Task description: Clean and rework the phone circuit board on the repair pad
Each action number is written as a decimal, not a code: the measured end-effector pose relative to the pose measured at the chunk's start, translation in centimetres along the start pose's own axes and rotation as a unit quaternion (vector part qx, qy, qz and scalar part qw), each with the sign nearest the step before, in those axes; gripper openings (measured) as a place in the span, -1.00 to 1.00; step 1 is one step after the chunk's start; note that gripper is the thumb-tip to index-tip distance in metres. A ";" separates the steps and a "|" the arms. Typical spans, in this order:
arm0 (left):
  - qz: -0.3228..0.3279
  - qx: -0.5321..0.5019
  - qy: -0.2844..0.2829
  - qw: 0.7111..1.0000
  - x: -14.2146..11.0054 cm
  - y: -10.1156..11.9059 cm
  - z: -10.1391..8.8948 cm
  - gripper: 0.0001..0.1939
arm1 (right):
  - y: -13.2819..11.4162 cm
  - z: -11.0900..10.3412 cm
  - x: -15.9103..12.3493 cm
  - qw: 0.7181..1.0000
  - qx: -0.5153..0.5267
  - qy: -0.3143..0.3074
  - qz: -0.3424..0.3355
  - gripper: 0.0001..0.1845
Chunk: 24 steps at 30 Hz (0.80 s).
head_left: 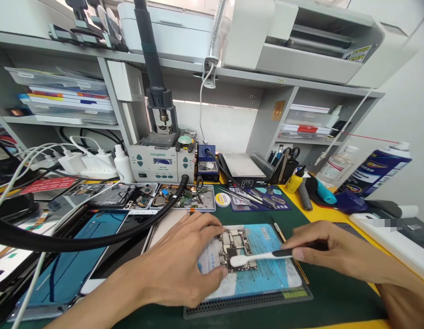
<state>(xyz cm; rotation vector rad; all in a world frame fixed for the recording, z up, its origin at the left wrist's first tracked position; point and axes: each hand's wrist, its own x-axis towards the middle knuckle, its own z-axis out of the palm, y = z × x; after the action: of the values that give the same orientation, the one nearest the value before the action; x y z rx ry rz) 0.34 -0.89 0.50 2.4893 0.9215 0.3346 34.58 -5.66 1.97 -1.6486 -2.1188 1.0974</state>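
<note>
A phone circuit board (pixel 232 251) lies on a blue-and-white printed pad (pixel 266 278) on the green mat. At the board's left edge, my left hand (pixel 184 260) steadies it, with thumb and fingertips at the lower and upper left corners. Between the thumb and fingers of my right hand (pixel 324 246) is the black handle of a white toothbrush (pixel 256 259). Its head rests over the lower middle of the board, and its bristles face down out of sight. A thin brown-handled tool (pixel 301 272) lies along the pad's right edge, partly behind the right hand.
A thick black hose (pixel 129 240) arcs across the left side from the hot-air station (pixel 160 162). Phone parts trays (pixel 198 197), a round white tin (pixel 222 199) and tweezers (pixel 239 195) lie behind the pad. A spray can (pixel 376 167) and bottles stand right.
</note>
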 end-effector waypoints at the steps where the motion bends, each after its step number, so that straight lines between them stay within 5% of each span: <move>1: 0.000 -0.001 0.001 1.000 0.0 0.0 0.0 -0.39 | 0.1 -0.2 -0.1 1.000 -0.002 -0.001 0.001 -0.64; 9: 0.004 -0.014 -0.002 1.000 -0.2 -0.4 -0.2 -0.43 | -1.8 1.4 0.8 0.999 -0.030 0.002 -0.014 -0.58; 15: 0.019 0.003 0.013 1.000 -0.2 -0.9 0.1 -0.54 | -0.2 -0.1 -0.4 0.999 -0.017 0.021 0.021 -0.55; 24: 0.010 0.021 0.020 1.000 -0.1 0.3 0.2 -0.36 | -2.1 1.6 0.9 0.999 -0.025 0.022 -0.017 -0.58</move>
<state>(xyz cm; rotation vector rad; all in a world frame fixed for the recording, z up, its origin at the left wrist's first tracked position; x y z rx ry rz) 0.48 -1.27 0.50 2.5409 0.9288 0.3755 31.76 -5.73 2.09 -1.6365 -2.1560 0.9971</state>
